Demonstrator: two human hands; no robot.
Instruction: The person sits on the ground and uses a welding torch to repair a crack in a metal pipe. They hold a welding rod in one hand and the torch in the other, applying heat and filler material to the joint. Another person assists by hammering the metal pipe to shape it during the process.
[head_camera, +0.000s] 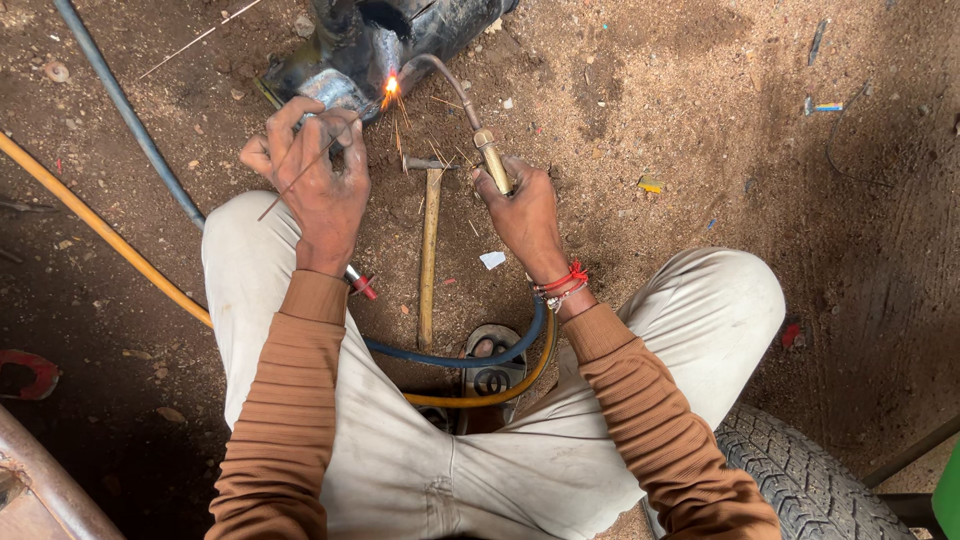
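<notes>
I squat on a dirt floor. My right hand (522, 208) grips a brass gas torch (492, 155) whose curved neck ends in a small bright flame (390, 88). The flame plays on a dark metal body (380, 40) with a shiny patch (330, 90), and sparks scatter around it. My left hand (315, 170) pinches a thin filler rod (300, 175) that slants toward the flame. A hammer with a wooden handle (428, 250) lies on the ground between my hands.
A blue hose (130, 110) and an orange hose (90, 215) run across the dirt and loop under my legs near a sandal (492, 360). A tyre (800, 480) lies at the lower right. A red part (30, 372) and rusty metal (45, 485) sit at the lower left.
</notes>
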